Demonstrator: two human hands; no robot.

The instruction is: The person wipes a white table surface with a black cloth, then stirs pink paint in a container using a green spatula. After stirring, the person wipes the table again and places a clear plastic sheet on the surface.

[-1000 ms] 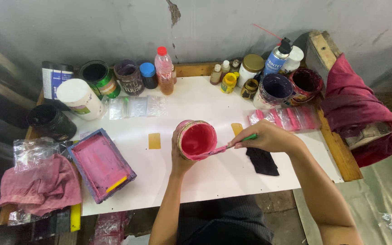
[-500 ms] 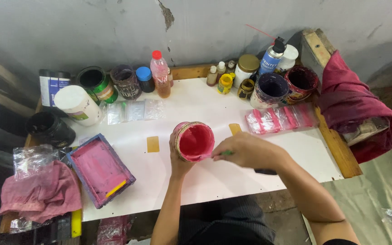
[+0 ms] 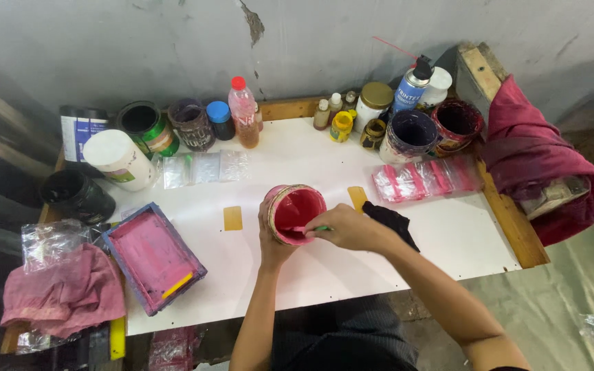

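Left hand [image 3: 271, 242] wrapped round a tilted pink paint pot [image 3: 295, 212], steadying it above the white worktop [image 3: 324, 275]. Right hand [image 3: 348, 228] closed on a green-handled tool [image 3: 316, 228] dipped inside; tip hidden in paint. Beyond, black cloth [image 3: 390, 220] partly covered by the wrist. Farther back, jars and spray can [image 3: 410, 86] lined along the wall.

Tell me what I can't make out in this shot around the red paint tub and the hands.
- Head view: the stirring stick's far end is hidden by the right hand.
- The paint tub's near wall is covered by the left hand.
- The black cloth is partly behind the right forearm.
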